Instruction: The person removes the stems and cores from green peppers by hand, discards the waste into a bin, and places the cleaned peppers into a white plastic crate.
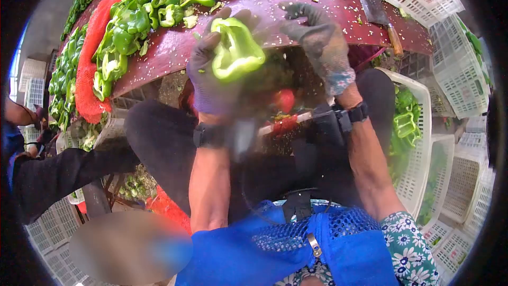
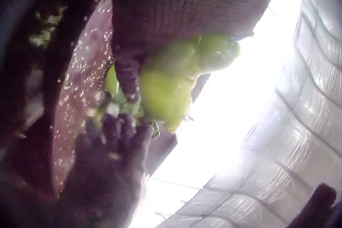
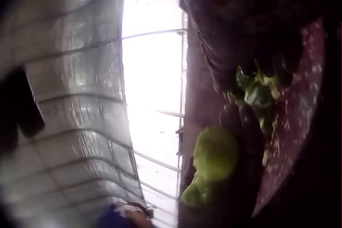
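In the head view, the gloved left hand (image 1: 207, 77) grips a cut, hollow green pepper (image 1: 236, 50) above the near edge of the red board. The right hand (image 1: 320, 39), also gloved, is apart from it to the right, fingers loosely bent; no object shows clearly in them. The left wrist view has the pepper (image 2: 168, 83) below the left hand (image 2: 181, 14), with the right hand (image 2: 109, 169) lower left. In the right wrist view the pepper (image 3: 214, 156) lies against the left hand (image 3: 248, 158); green pieces appear by the right hand's (image 3: 246, 30) fingertips, held or behind, I cannot tell.
Seeds dot the red board (image 1: 174, 47). Cut peppers (image 1: 127, 29) and red netting (image 1: 95, 63) lie left, a cleaver (image 1: 371, 6) right. A white crate (image 1: 426, 127) with peppers stands by the right knee. Another person's leg (image 1: 74, 172) extends from the left.
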Demonstrator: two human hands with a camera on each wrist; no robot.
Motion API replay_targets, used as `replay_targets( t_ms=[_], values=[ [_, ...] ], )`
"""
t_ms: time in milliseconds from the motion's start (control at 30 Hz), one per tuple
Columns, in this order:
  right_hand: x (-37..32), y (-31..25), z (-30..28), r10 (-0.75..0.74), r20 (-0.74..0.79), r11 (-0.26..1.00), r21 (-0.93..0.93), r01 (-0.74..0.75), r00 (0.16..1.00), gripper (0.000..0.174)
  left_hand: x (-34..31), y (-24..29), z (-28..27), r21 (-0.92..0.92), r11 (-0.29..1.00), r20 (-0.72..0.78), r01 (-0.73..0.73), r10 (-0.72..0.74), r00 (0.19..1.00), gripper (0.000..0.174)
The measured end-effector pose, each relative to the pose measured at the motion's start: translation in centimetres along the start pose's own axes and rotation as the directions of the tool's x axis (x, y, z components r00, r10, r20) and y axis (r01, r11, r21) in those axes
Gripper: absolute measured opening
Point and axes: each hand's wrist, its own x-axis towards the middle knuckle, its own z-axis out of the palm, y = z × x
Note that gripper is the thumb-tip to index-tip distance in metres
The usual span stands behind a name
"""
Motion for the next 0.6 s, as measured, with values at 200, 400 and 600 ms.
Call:
replay_targets(
  t_ms=[200, 400, 600],
  values=[
    [-4.4, 1.0, 2.3, 0.088, 0.106, 0.943, -0.330, -0.049, 0.990, 0.040, 0.7, -0.7, 1.0, 0.030, 0.990, -0.027, -0.140, 0.141, 0.990, 0.058],
    [-2.1, 4.6, 3.7, -0.108, 0.122, 0.951, -0.276, 0.138, 0.987, 0.038, 1.8, -1.2, 0.1, 0.436, 0.873, 0.114, -0.217, 0.186, 0.976, 0.051],
    [-1.3, 4.5, 2.0, -0.129, 0.073, 0.950, -0.278, 0.144, 0.989, 0.039, 0.4, -1.3, 1.6, 0.723, 0.625, 0.078, -0.294, 0.350, 0.934, 0.038]
  ],
)
